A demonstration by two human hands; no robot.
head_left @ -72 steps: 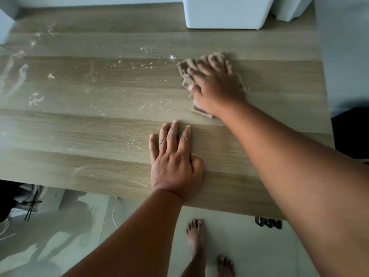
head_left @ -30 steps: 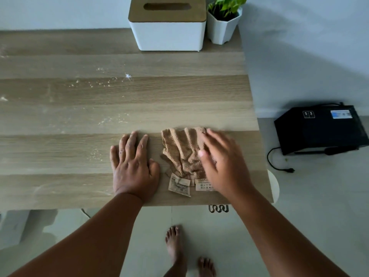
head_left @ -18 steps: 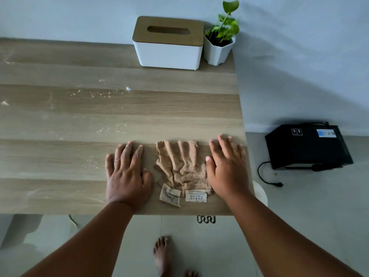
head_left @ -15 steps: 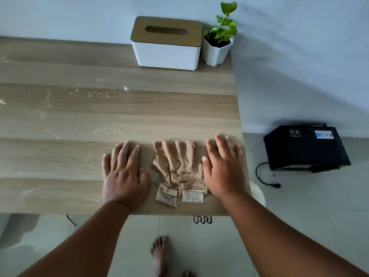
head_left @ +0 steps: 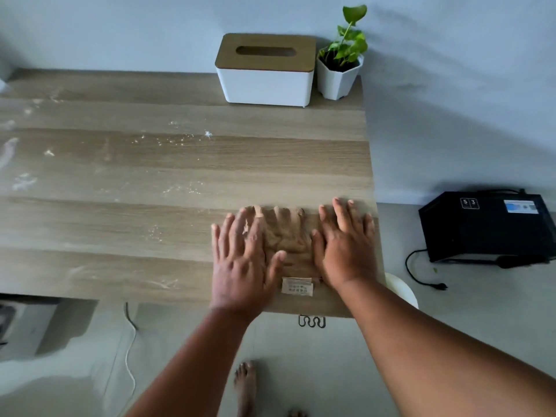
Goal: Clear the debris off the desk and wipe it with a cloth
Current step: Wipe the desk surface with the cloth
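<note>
A tan ribbed cloth [head_left: 287, 236] with a paper label at its near end lies on the wooden desk [head_left: 150, 191], near the front right corner. My left hand [head_left: 240, 260] has its fingers straight and spread and covers the cloth's left part. My right hand [head_left: 346, 245] lies flat on the desk just right of the cloth, fingers straight. White crumbs and dust [head_left: 177, 139] are scattered over the middle and left of the desk.
A white tissue box with a wooden lid [head_left: 264, 70] and a small potted plant [head_left: 341, 61] stand at the desk's back right, against the wall. A black device [head_left: 487, 227] with a cable sits on the floor to the right. My bare feet show below the desk edge.
My left hand has slid right from the bare desk onto the cloth's left part. My right hand stays flat beside the cloth, which it released about a second ago.
</note>
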